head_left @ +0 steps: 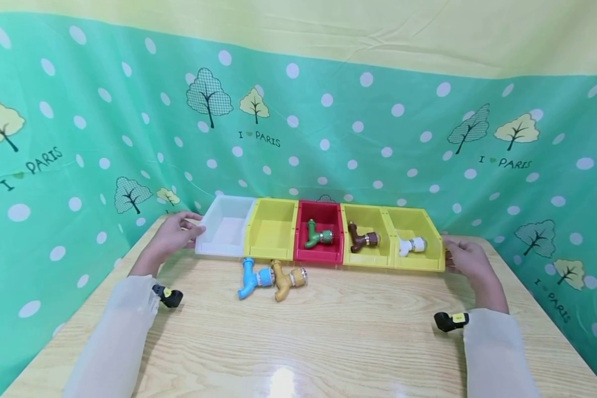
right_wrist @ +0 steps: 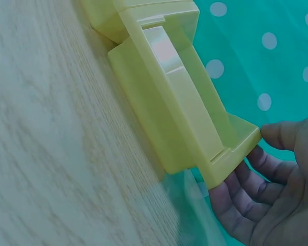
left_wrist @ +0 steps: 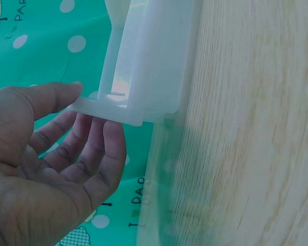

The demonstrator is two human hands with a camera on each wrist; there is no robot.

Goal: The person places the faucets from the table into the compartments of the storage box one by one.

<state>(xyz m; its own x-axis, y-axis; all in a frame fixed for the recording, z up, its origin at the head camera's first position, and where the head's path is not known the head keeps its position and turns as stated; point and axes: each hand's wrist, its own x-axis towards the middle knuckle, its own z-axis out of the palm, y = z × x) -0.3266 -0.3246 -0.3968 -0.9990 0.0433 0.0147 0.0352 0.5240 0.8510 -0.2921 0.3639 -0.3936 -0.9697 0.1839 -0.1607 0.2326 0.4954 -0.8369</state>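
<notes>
Several small plastic bins stand joined in a row at the table's back. My left hand [head_left: 176, 232] grips the outer side of the white bin [head_left: 220, 247] at the left end. In the left wrist view, the thumb lies at the bin's rim [left_wrist: 108, 108] with the fingers curled below. My right hand [head_left: 470, 261] holds the outer edge of the rightmost yellow bin [right_wrist: 182, 107] between thumb and fingers. A green tap [head_left: 319, 236] lies in the red bin [head_left: 318, 256], a brown tap [head_left: 363, 240] in the yellow bin beside it, and a white tap [head_left: 412, 245] in the rightmost.
In front of the row, a blue tap [head_left: 254, 277] and an ochre tap [head_left: 287, 279] lie side by side on the wooden table [head_left: 358, 331]. A green polka-dot curtain [head_left: 323, 127] hangs close behind the bins and along both sides.
</notes>
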